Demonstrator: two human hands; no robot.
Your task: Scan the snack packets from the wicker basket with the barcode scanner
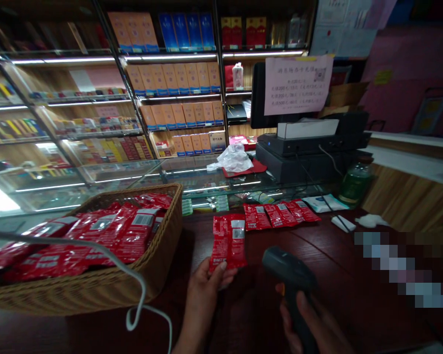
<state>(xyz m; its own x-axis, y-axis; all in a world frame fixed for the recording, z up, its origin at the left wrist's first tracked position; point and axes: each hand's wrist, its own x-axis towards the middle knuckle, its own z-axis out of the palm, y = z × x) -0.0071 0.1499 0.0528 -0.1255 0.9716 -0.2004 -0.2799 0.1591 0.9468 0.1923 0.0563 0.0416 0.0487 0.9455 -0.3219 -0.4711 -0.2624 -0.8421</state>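
Between the thumb and fingers of my left hand (203,290) is the lower end of a red snack packet (228,241), its white barcode label facing up. My right hand (310,319) is wrapped round the handle of a dark barcode scanner (290,268). The scanner's head points left, towards the packet, with a gap between them. Beyond the held packet, several similar red packets (278,215) lie in a row on the dark red counter. To the left, a wicker basket (172,231) holds a heap of the same kind of packets (110,231).
A pale cable (107,253) curls across the basket's front. Behind the counter's far edge stand a glass display case (140,178) and a dark till with a monitor (258,98). A jar of green liquid (355,182) stands at the right. Shelves of boxes (177,78) line the back.
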